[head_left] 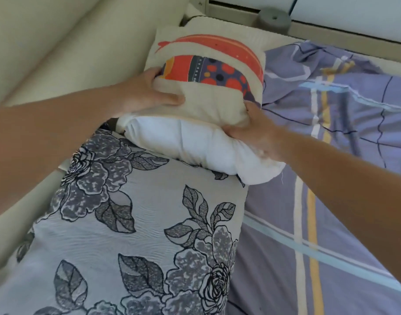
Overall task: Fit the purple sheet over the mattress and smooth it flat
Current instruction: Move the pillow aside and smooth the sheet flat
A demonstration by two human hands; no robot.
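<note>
Cream padded headboard (47, 42) at left; purple sheet (331, 155) wrinkled on bed; left hand (145, 92) and right hand (256, 133) both clutch cushion (206, 87).

Purple sheet (331, 201), striped, lies over the mattress, rumpled at the far end.

Purple sheet (331, 201) spread over the bed, rumpled beyond the fingers (170, 97); floral pillow (138, 235) lying below them.

a fish-print cushion (208, 71) lies on a white pillow (195, 146), beside a floral pillow (138, 235)
</note>
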